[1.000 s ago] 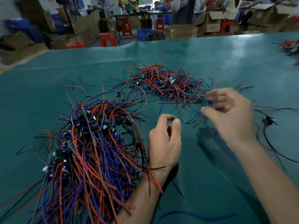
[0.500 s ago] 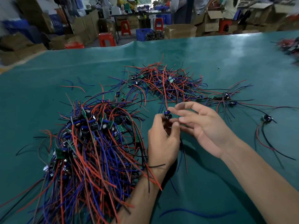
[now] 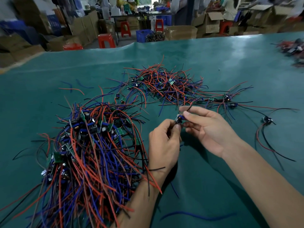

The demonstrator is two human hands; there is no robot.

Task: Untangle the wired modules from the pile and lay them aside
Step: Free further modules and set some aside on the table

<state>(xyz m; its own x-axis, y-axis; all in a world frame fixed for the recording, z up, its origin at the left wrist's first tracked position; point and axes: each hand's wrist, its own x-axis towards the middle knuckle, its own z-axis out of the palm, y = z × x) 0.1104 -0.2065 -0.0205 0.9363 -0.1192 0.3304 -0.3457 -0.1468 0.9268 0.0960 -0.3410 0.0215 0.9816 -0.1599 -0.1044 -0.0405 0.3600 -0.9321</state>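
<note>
Both hands meet over the counter (image 3: 213, 63): the left hand (image 3: 164, 145) has its grip pinched on a small module (image 3: 179, 120), and the right hand (image 3: 209, 127) pinches it too, just right of the big pile (image 3: 92, 145). Its wires seem to trail under the left wrist; a quick pull could snag them and drag pile strands along, or strain a solder joint.
</note>
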